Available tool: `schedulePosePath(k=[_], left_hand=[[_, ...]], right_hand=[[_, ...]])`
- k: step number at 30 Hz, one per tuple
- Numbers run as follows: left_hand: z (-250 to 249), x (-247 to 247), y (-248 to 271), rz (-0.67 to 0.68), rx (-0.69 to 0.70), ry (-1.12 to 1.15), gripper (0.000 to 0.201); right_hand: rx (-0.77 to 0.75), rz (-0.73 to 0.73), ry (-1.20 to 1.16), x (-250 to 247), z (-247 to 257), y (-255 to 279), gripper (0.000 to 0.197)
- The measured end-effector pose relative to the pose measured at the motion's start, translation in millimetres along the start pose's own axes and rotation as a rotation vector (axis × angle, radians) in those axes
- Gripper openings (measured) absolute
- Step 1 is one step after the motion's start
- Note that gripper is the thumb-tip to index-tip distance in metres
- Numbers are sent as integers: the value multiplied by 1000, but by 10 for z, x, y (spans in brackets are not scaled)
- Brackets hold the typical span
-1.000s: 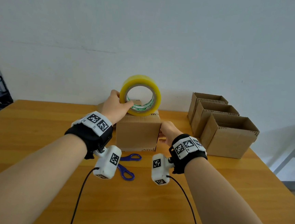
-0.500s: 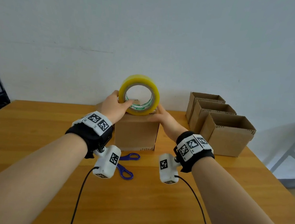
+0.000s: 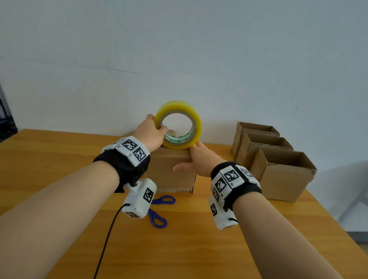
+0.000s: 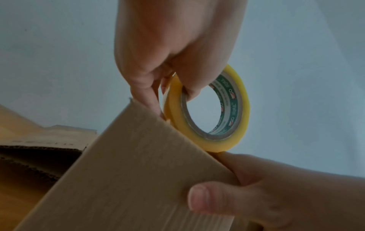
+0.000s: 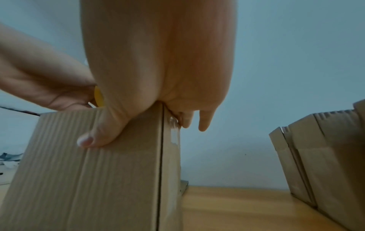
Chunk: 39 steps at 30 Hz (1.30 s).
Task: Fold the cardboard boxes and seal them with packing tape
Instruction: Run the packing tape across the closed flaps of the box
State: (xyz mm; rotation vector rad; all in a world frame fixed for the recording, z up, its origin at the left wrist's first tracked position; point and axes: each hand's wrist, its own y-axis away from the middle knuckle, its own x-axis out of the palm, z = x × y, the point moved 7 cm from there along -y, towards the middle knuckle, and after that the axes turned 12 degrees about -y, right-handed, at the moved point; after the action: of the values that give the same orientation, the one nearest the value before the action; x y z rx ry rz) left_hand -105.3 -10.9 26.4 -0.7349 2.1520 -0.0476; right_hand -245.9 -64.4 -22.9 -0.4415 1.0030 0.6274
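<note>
Wooden table [image 3: 42, 171]: bearing surface for all items; left portion bare in the head view.
Left hand [image 3: 151, 134]: gripping the roll, thumb hooked through the core, remaining fingers curled over the outer rim (left wrist view).
Tape roll [image 3: 178, 125]: yellow packing tape, standing on edge on top of the closed box, toward its far side; free end not discernible.
Closed box [image 3: 169, 173]: cardboard, flaps down, near table centre; a glossy strip, probably tape, visible on its right face in the right wrist view.
Scissors [image 3: 161, 210]: blue handles, flat on the table just in front of the box, blades hidden beneath the left wrist camera.
Right hand [image 3: 195, 160]: laid over the top right edge of the box, thumb pressed flat on the near face, fingers draped down the right side, loosely extended; touching the roll's lower rim.
Open boxes [image 3: 282, 174]: three, nested in a row at the right, tops unsealed.
Step in hand: taping the top seam, judged just begun or mid-run.
Next move: likely drawing the roll along the seam while holding the flaps down, then cutting with the scissors.
</note>
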Motion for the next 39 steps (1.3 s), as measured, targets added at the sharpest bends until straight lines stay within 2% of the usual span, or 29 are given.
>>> schedulePosePath(k=[4,7,12,18,27,39], left_hand=[[-23,-35,-45,16,-23,42,25],[30,-123,-54,-21,-51,92,22],[148,-406,-43,-151,-10,-45,19],[282,-668,-62,-217,38,-223,15],[646,-904,-96,-223,48,-499,15],[961,-661,-98,-179,-25,-483,14]], right_hand=[[-12,-12,10,-11,25,32,98],[-3,-21,25,-22,25,37,97],[25,6,52,-28,49,78,106],[34,17,45,-46,81,109,104],[52,30,52,-48,108,123,101],[58,28,45,-40,113,120,102]])
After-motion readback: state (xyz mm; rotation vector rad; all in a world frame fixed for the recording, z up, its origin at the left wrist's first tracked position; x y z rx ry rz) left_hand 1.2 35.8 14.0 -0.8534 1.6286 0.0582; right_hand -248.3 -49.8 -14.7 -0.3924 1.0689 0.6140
